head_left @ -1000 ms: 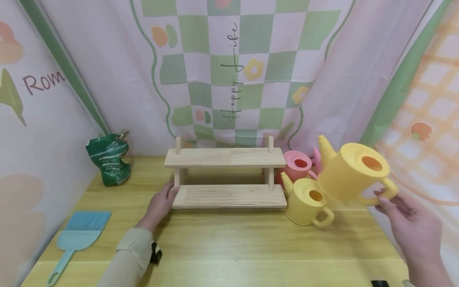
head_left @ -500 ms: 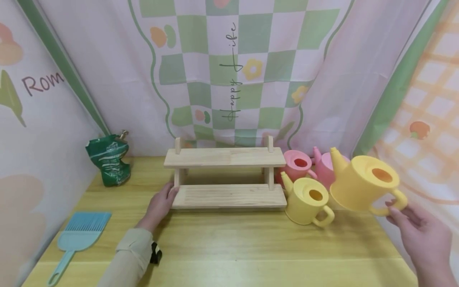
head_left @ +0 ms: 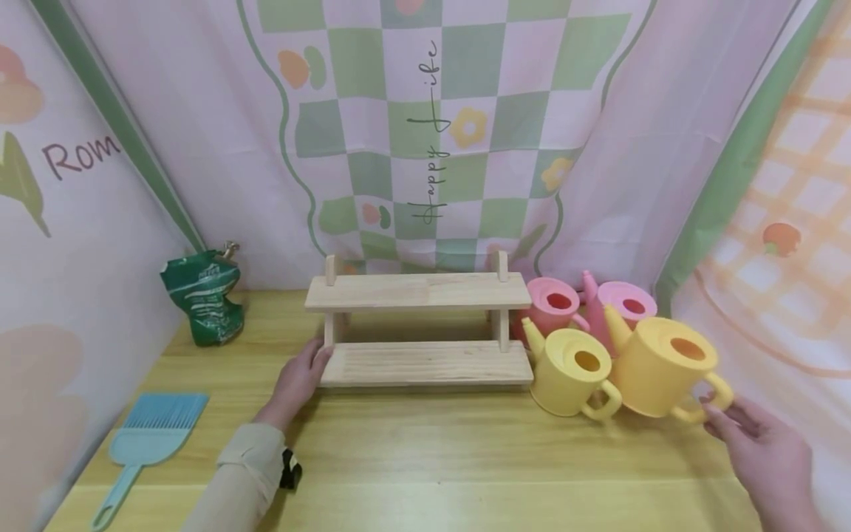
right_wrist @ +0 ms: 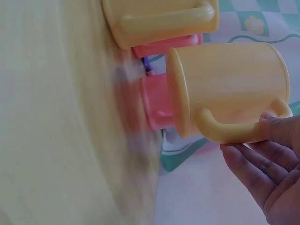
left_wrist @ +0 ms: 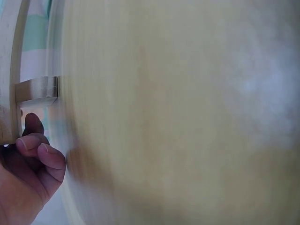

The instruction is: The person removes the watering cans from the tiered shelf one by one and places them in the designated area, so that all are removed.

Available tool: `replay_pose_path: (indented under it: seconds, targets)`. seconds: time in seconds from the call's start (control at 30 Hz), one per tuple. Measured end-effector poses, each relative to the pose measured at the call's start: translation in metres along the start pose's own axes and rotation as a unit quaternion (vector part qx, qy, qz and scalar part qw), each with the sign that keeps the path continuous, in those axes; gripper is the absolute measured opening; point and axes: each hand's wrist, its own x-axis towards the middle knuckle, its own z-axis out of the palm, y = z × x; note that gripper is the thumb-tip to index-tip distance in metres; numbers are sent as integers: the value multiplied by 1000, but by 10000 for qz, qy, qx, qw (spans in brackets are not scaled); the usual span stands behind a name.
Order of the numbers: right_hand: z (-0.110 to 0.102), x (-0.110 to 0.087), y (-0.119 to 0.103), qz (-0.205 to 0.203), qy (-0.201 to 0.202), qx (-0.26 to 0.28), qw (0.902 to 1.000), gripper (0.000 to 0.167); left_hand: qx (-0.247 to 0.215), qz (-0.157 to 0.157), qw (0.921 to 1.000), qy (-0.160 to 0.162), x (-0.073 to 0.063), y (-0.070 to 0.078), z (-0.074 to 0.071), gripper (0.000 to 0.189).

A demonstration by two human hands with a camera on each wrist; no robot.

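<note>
My left hand (head_left: 299,378) grips the left end of a two-tier wooden shelf (head_left: 425,363). In the left wrist view its fingers (left_wrist: 51,159) curl under the board. At the right, my right hand (head_left: 764,443) pinches the handle of a yellow watering can (head_left: 665,377) between thumb and fingers. The right wrist view shows this can (right_wrist: 229,84) upright with its base a little above the table. Just left of it stands a second yellow watering can (head_left: 565,380), beside the shelf. Behind them are a red-pink watering can (head_left: 545,295) and a pink watering can (head_left: 628,295), partly hidden.
A blue dustpan with a brush (head_left: 149,436) lies at the left of the wooden table (head_left: 425,473). Behind it stands a crumpled green pouch (head_left: 206,295). Printed curtains (head_left: 425,148) enclose the table at the back and sides.
The held yellow watering can first moved right, then came down and slightly left beside the other yellow can. The pink can behind came into view. My left hand and the shelf stayed put.
</note>
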Motion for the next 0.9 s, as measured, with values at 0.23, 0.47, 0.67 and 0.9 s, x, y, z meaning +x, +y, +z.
replay_pose_path:
  seconds: [0.23, 0.47, 0.67, 0.9]
  targets:
    - [2, 0, 13, -105, -220, -601, 9979, 33, -35, -81, 10000, 0, 1, 1, 1, 60]
    - [3, 3, 18, -209, -598, -1099, 9919, 34, -74, -95, 9999, -32, 1, 2, -1, 61]
    - [3, 7, 19, -382, -722, -2140, 9734, 56, -22, -86, 10000, -20, -1, 3, 0, 63]
    - [10, -2, 4, -247, 90, -1575, 9872, 55, 279, -110, 9995, -81, -1, 4, -4, 66]
